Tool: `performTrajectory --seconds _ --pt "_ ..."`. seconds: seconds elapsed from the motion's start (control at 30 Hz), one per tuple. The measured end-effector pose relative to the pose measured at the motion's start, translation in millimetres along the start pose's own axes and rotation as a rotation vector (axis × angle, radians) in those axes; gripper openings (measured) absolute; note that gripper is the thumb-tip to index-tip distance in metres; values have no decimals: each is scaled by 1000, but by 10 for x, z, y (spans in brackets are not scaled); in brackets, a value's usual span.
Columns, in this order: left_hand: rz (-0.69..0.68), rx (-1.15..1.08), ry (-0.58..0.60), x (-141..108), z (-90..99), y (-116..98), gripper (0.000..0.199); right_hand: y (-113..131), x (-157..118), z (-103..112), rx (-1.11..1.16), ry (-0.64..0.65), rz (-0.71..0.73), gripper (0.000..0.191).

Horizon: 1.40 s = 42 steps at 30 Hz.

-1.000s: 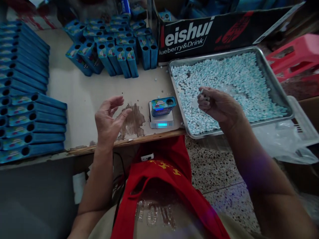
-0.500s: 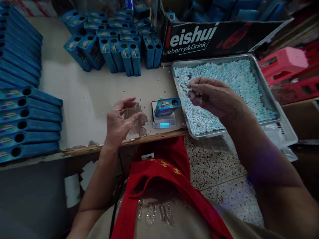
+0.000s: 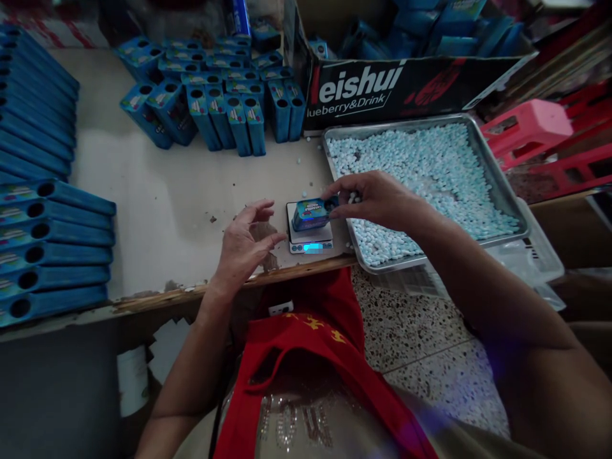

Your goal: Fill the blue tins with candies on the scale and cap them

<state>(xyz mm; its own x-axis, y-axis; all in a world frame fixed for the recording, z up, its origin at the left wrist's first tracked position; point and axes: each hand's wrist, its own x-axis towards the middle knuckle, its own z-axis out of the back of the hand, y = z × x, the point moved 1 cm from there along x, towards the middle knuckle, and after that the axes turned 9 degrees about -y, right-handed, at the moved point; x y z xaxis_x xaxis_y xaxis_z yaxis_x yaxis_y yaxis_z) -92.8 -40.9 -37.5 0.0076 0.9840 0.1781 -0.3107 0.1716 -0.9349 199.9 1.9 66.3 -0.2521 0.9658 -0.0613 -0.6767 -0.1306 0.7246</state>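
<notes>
A small blue candy box (image 3: 310, 215) stands on a little digital scale (image 3: 322, 236) with a lit display, close to the table's front edge. My right hand (image 3: 377, 201) is at the right end of the box, its fingertips pinched over the round hole in the top. A few pale candies (image 3: 354, 197) show in the curl of its fingers. Just left of the scale, my left hand (image 3: 246, 245) hangs with thumb and fingers apart, holding nothing. Beneath my right wrist lies a metal tray (image 3: 329, 150) spread with pale blue and white candies (image 3: 430, 166).
Upright blue boxes (image 3: 229, 111) with round holes stand in rows at the back. More boxes (image 3: 55, 248) are lined up at left. A black carton (image 3: 354, 92) holding blue boxes is behind the tray. Pink plastic stools (image 3: 530, 131) stand at right; the table edge (image 3: 191, 294) is chipped.
My right hand has moved left and down from above the tray to the box's hole, with candies in it. My left hand has shifted right, closer to the scale.
</notes>
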Motion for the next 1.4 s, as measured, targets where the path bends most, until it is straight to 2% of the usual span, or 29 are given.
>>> performTrajectory --seconds 0.1,0.27,0.43,0.6,0.77,0.87,0.93,1.03,1.17,1.27,1.33,1.4 --pt "-1 -15 -11 29 7 43 66 32 -13 9 -58 -40 22 25" --pt "-15 -29 -14 44 -5 97 64 64 5 46 -76 -74 40 13" --pt "-5 -20 -18 20 18 135 61 78 19 41 -10 -137 88 18" --pt "17 -12 -30 11 48 191 57 48 -96 -27 14 -215 123 28" --pt "21 10 0 0 21 186 54 -30 -182 -152 191 -228 100 40" --pt "23 7 9 -1 10 156 54 -33 -183 -181 357 -183 15 42" --pt "23 13 7 5 19 133 54 -68 -167 -139 455 -197 -52 38" --pt "21 25 5 16 49 98 53 -288 -134 14 467 -331 -130 24" --pt "51 50 -5 21 76 38 52 -854 -143 197 326 -511 -208 12" --pt "66 84 -33 34 60 -25 52 -1231 -183 181 210 -537 -294 18" --pt "48 100 -35 52 34 -85 54 -1379 -195 108 103 -544 -316 21" --pt "11 107 -21 74 1 -163 57 -1451 -185 24 -36 -589 -277 20"
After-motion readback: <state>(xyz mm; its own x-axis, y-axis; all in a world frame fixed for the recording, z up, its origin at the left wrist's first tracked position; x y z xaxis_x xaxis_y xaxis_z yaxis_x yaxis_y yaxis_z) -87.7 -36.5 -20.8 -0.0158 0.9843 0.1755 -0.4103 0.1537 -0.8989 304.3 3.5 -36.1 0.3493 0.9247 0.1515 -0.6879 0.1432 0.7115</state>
